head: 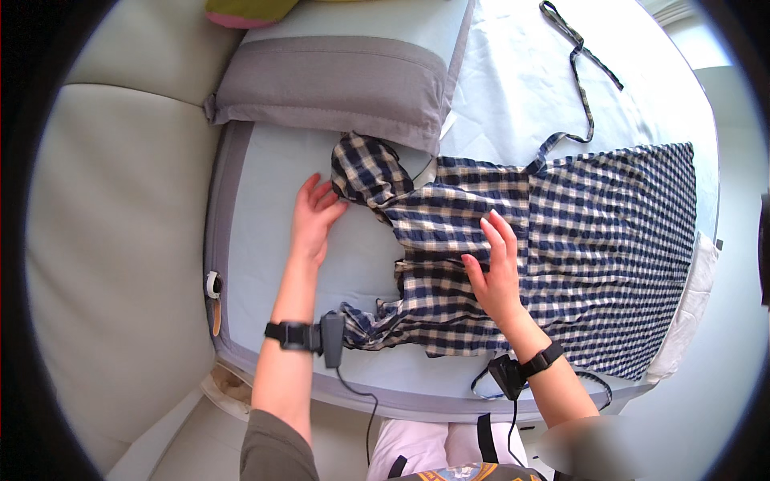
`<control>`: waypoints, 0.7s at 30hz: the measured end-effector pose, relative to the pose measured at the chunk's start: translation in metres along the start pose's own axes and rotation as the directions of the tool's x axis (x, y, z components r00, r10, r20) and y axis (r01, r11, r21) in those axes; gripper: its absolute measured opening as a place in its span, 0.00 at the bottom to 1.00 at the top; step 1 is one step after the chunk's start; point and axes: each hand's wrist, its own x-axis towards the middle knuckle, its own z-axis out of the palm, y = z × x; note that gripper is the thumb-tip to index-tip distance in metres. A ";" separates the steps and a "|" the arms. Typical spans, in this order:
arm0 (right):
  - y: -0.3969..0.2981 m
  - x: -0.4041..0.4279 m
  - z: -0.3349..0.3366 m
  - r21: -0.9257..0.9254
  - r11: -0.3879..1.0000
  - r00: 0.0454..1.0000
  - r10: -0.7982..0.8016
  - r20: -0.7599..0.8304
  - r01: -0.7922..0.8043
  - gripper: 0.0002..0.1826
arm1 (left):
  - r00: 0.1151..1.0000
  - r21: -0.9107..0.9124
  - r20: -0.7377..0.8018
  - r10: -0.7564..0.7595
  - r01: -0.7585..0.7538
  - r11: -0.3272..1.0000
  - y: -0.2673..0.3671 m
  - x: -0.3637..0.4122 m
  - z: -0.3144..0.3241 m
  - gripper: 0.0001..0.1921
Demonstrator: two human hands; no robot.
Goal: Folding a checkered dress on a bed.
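A navy and cream checked dress lies spread sideways over a bed, its gathered skirt to the right and its bodice to the left. My left hand is at the edge of the far puffed sleeve, fingers apart; whether the fingertips pinch the cloth cannot be told. The near sleeve lies crumpled by my left forearm. Over the bodice is my right hand, fingers spread and holding nothing. A long checked tie trails from the far side of the waist, and another tie curls near the close edge.
A grey-bordered pillow lies at the back left. The padded headboard rises at the left, with a white wristwatch beside it. White folded cloth sits under the skirt's hem. Cables hang from both wrist devices.
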 end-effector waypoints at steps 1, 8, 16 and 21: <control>0.001 -0.004 -0.001 0.007 1.000 1.000 0.012 -0.001 -0.012 0.30 | 0.999 0.042 -0.032 -0.026 0.028 0.999 -0.002 -0.012 -0.007 0.34; 0.009 -0.032 -0.014 0.064 0.997 0.993 0.038 0.113 -0.046 0.22 | 0.869 0.684 0.494 -0.031 -0.365 0.632 -0.004 -0.133 -0.028 0.46; 0.012 -0.065 -0.025 -0.191 0.981 0.993 -0.015 0.119 0.037 0.22 | 0.855 0.791 0.518 0.036 -0.495 0.360 -0.051 -0.175 -0.018 0.25; 0.001 -0.082 -0.035 -0.175 0.981 0.971 -0.036 0.235 0.079 0.22 | 0.652 0.264 0.411 -0.638 0.584 0.767 -0.016 -0.185 -0.039 0.11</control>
